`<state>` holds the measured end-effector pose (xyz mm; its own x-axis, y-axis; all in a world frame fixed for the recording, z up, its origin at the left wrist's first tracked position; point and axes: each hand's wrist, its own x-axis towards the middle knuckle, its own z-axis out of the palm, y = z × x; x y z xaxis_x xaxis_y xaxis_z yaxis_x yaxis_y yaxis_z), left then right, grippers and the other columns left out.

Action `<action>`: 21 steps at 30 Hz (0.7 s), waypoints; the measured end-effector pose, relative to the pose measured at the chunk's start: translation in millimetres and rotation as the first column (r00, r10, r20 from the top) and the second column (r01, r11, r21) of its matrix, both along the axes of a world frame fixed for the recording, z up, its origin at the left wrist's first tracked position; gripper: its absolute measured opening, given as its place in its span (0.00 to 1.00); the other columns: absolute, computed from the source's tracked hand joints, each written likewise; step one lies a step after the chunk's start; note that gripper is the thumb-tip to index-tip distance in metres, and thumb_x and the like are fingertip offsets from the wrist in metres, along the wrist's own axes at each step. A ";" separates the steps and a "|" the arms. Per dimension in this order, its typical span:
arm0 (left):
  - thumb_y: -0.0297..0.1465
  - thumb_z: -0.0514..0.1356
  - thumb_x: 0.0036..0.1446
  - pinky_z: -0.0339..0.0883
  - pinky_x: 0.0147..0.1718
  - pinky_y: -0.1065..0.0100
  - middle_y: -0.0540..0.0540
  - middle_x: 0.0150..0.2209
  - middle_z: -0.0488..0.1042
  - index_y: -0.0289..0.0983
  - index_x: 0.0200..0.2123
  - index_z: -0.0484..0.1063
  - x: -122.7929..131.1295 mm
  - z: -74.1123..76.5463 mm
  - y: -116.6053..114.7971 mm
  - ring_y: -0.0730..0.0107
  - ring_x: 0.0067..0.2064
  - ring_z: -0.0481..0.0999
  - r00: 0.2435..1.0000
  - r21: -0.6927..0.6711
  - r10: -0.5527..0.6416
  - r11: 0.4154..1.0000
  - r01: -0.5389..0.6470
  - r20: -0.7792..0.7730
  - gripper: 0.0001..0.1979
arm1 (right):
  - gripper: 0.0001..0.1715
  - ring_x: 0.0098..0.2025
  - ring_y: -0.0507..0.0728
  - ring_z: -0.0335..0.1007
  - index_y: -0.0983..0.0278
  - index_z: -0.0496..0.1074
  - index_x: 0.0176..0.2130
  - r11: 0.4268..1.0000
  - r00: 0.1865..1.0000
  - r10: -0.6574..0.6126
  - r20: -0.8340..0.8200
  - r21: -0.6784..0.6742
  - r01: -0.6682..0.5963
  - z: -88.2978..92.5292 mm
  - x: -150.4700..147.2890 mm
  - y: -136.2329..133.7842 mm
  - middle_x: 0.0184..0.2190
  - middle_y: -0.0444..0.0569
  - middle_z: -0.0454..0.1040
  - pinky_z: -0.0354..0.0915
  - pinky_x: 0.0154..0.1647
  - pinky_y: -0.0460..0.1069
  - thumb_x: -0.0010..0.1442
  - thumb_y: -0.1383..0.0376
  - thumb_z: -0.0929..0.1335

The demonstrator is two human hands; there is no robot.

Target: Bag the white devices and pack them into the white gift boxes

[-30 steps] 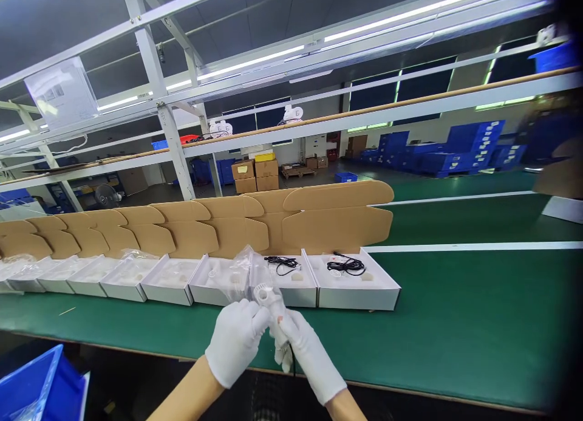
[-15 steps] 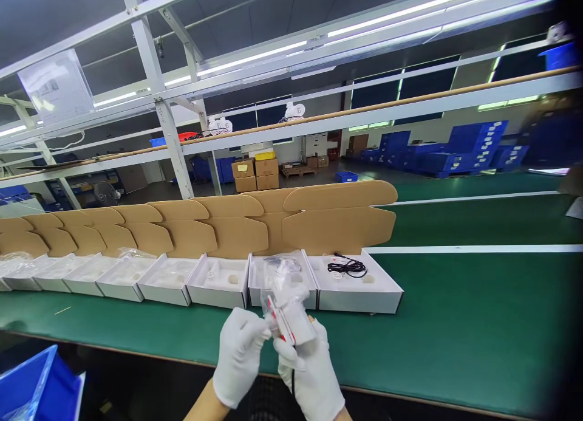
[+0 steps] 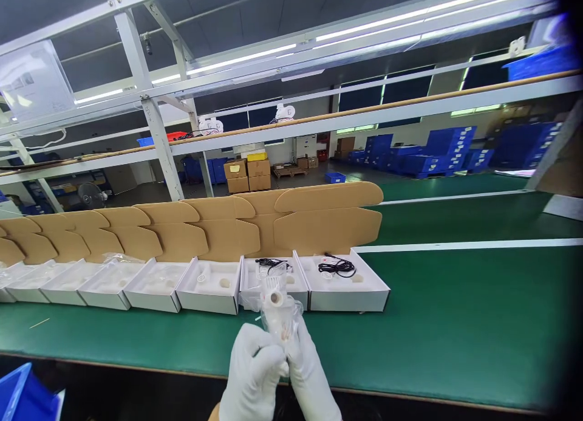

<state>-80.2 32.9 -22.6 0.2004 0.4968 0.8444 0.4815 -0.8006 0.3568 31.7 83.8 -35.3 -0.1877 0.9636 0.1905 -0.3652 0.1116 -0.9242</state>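
A white plastic device (image 3: 274,299) with a round opening and a ribbed top sits in a clear plastic bag (image 3: 294,308). My right hand (image 3: 307,363), gloved in white, is closed around its lower right side. My left hand (image 3: 257,363), gloved too, has its fingers pinched at the bag's lower end. Just behind the device stands an open white box (image 3: 298,293) with a coiled black cable (image 3: 272,263) in it. To its right, another open box (image 3: 348,301) contains a black cable (image 3: 337,266) and a small round white part.
More open boxes (image 3: 207,302) run leftward in a row, brown cardboard lids (image 3: 230,236) raised behind them. They stand on a green table (image 3: 432,336) with white stripes. A blue bin (image 3: 22,393) is at lower left. An overhead shelf (image 3: 319,123) crosses behind.
The device has turned so its round opening faces me, and the red-marked white pieces no longer show. My left hand has come closer to my right. A black cable now shows in the second box.
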 end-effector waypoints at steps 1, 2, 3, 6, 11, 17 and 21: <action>0.25 0.55 0.64 0.68 0.34 0.64 0.47 0.34 0.69 0.48 0.48 0.69 -0.9 -4.5 -0.3 0.66 0.35 0.71 1.000 -0.003 0.007 1.000 -0.007 0.004 0.13 | 0.48 0.55 0.67 0.69 0.57 0.62 0.62 0.998 0.998 -0.059 0.011 0.022 0.059 -0.2 -0.3 1.9 0.49 0.55 0.75 0.69 0.52 0.59 0.48 0.41 0.73; 0.27 0.54 0.65 0.68 0.33 0.63 0.47 0.34 0.68 0.47 0.46 0.70 -1.8 -10.0 -0.3 0.66 0.35 0.70 1.000 -0.021 0.019 1.000 -0.018 0.024 0.11 | 0.46 0.57 0.67 0.68 0.57 0.62 0.62 0.993 0.993 -0.112 0.027 0.039 0.111 -1.0 -0.5 3.1 0.51 0.55 0.75 0.69 0.53 0.59 0.50 0.43 0.73; 0.30 0.53 0.66 0.68 0.33 0.63 0.46 0.33 0.68 0.45 0.43 0.71 -2.4 -15.9 -0.3 0.65 0.35 0.70 0.998 -0.056 0.032 0.998 -0.029 0.049 0.08 | 0.44 0.58 0.67 0.67 0.57 0.62 0.61 0.990 0.989 -0.136 0.055 0.045 0.134 -2.4 -0.4 4.0 0.53 0.54 0.74 0.68 0.55 0.59 0.52 0.44 0.72; 0.34 0.55 0.65 0.67 0.28 0.65 0.46 0.30 0.67 0.43 0.32 0.72 -3.1 -29.0 0.4 0.65 0.32 0.70 0.997 -0.161 0.039 0.987 -0.029 0.061 0.10 | 0.35 0.58 0.68 0.68 0.59 0.66 0.58 0.996 0.987 -0.084 0.139 0.019 0.082 -7.6 0.9 5.0 0.53 0.55 0.75 0.68 0.56 0.59 0.58 0.44 0.68; 0.40 0.56 0.64 0.74 0.43 0.61 0.42 0.40 0.77 0.42 0.37 0.76 -8.1 -18.0 14.2 0.63 0.42 0.77 0.960 -0.519 0.035 0.847 0.119 0.277 0.11 | 0.46 0.67 0.67 0.57 0.61 0.49 0.69 0.987 0.949 -0.161 0.270 0.061 0.149 -13.9 4.5 -4.1 0.68 0.58 0.57 0.53 0.69 0.60 0.61 0.44 0.65; 0.43 0.43 0.66 0.74 0.42 0.52 0.39 0.52 0.78 0.38 0.47 0.79 -4.5 -25.5 53.9 0.52 0.54 0.77 0.518 -0.537 0.183 0.475 0.697 0.835 0.27 | 0.29 0.62 0.62 0.66 0.58 0.63 0.65 0.895 0.781 -0.065 0.621 0.382 -0.229 -5.0 44.1 14.2 0.64 0.52 0.66 0.63 0.62 0.54 0.67 0.55 0.62; 0.55 0.62 0.52 0.78 0.35 0.60 0.43 0.44 0.82 0.47 0.42 0.81 -13.1 -56.8 66.4 0.55 0.42 0.83 0.382 -0.434 0.228 0.257 0.863 0.895 0.23 | 0.22 0.39 0.60 0.78 0.56 0.72 0.55 0.854 0.210 -0.517 0.830 0.516 0.066 -9.2 107.8 83.0 0.48 0.51 0.79 0.72 0.41 0.52 0.63 0.57 0.65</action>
<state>-93.3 99.3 -79.4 0.2275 0.9664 -0.1198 -0.6247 0.2392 0.7433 139.5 166.8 -44.5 -0.1619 0.9099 0.3820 0.8323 0.3339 -0.4426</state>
